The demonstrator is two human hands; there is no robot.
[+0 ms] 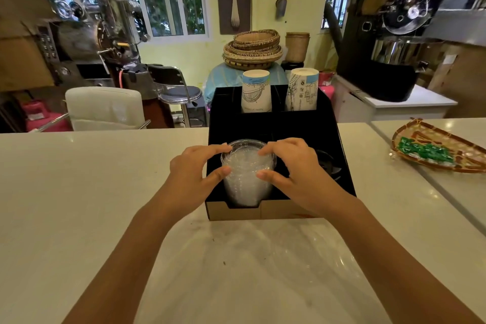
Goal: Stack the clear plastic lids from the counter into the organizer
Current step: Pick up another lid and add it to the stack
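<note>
Left hand (196, 169) and right hand (292, 166) pinch the lid stack (247, 171) between them, equally near; its axis runs vertically, extending below the grip into the organizer (310, 126) front-left compartment

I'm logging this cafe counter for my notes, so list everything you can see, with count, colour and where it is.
organizer: one, black with a cardboard-coloured front, middle of the counter.
clear plastic lids: one stack, clear, front left slot of the organizer.
paper cup stacks: two, white and blue with line drawings, upside down in the organizer's back slots.
counter: one, pale off-white, across the foreground.
woven tray: one, tan and brown, holding green wrapped items, far right on the counter.
woven baskets: one stack, tan, on a table behind the organizer.
roasting machines: two, dark metal, back left and back right.
stool: one, chrome and black, behind the counter.
left hand: one, fingers on the lid stack's left side.
right hand: one, fingers on the stack's right side.
</note>
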